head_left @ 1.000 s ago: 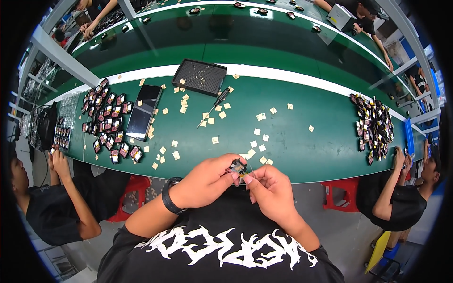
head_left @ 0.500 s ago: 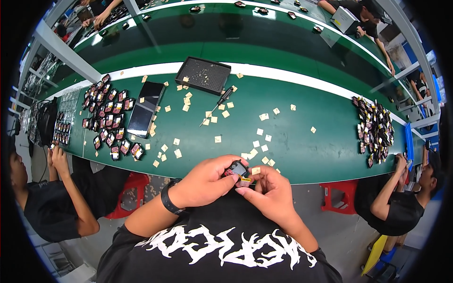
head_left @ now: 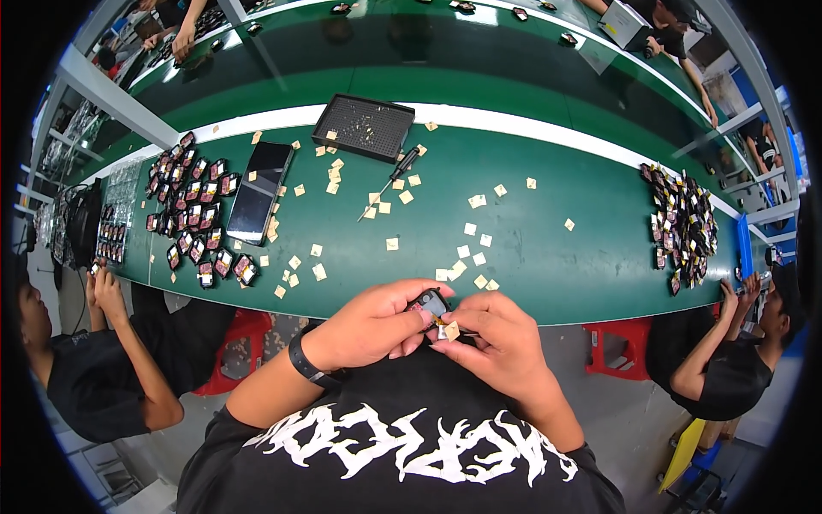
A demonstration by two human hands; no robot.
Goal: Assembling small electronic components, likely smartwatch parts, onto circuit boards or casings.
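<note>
Close to the table's near edge, my left hand (head_left: pixel 368 327) is closed around a small black electronic case (head_left: pixel 431 301), its thumb lying across the open inside. My right hand (head_left: pixel 503 344) is pinched at the case's right side, its thumb and fingertips holding a small cream square (head_left: pixel 452 331) that looks like backing paper. A bit of white and yellow shows between the two hands at the case; its exact form is partly covered by fingers. More cream squares (head_left: pixel 457 267) lie scattered on the green table just beyond my hands.
At the left, several similar cases (head_left: pixel 195 214) lie in a group beside a dark phone (head_left: pixel 259 193). A black tray (head_left: pixel 364 127) and a screwdriver (head_left: pixel 390 182) are farther back. Another pile of cases (head_left: pixel 681 227) is at the right. Co-workers sit on both sides, by red stools (head_left: pixel 618 349).
My right hand has moved in against the case, and the cream square has come lower, in front of it. The fingers now cover more of the case's yellow-marked part.
</note>
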